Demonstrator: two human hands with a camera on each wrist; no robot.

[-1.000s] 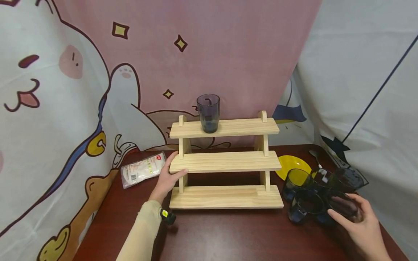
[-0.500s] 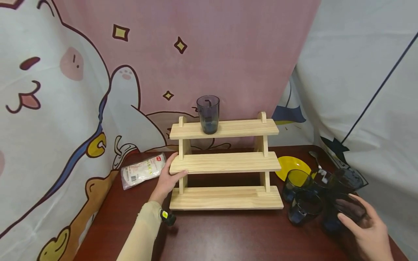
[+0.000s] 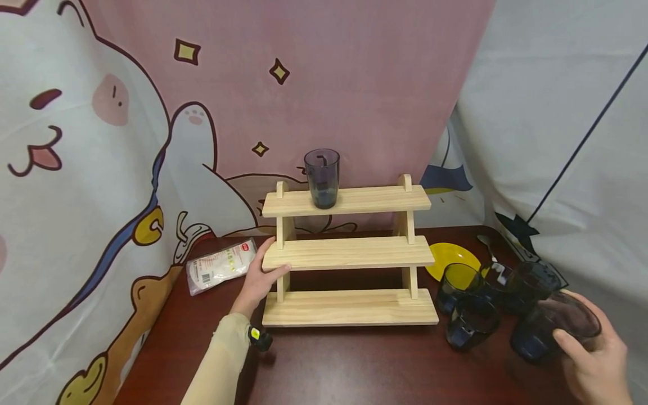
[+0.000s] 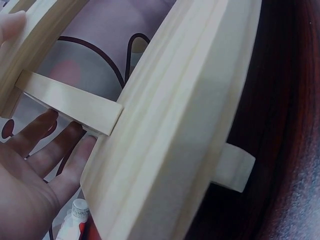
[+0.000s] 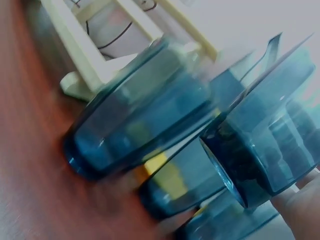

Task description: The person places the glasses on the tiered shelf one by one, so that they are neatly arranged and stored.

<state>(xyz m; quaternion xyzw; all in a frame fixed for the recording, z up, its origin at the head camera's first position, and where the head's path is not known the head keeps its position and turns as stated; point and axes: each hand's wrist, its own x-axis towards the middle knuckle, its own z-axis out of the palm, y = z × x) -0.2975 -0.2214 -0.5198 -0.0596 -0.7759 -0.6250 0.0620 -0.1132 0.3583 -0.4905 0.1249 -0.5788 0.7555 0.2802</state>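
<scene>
A three-tier wooden display shelf point(image 3: 349, 253) stands on the dark red-brown table point(image 3: 385, 365). My left hand point(image 3: 258, 281) grips the left end of its middle board; in the left wrist view the thumb lies over a board and the other fingers reach behind the side upright point(image 4: 72, 102). At the right, my right hand point(image 3: 599, 349) holds a dark tinted glass point(image 3: 536, 332) round its upper part, tilted with its mouth toward the palm. In the right wrist view that glass point(image 5: 260, 145) is close beside other glasses point(image 5: 140, 115). One more glass point(image 3: 323, 180) stands upright on the top board.
Several dark glasses point(image 3: 471, 323) cluster right of the shelf. Behind them lie a yellow plate point(image 3: 445, 253) and a spoon point(image 3: 487, 244). A clear plastic packet point(image 3: 223, 265) lies to the left. Printed cloth point(image 3: 385, 84) hangs behind and along both sides.
My right hand has drawn its glass out of the cluster, moving right and tilting it more. My left hand keeps its place on the shelf.
</scene>
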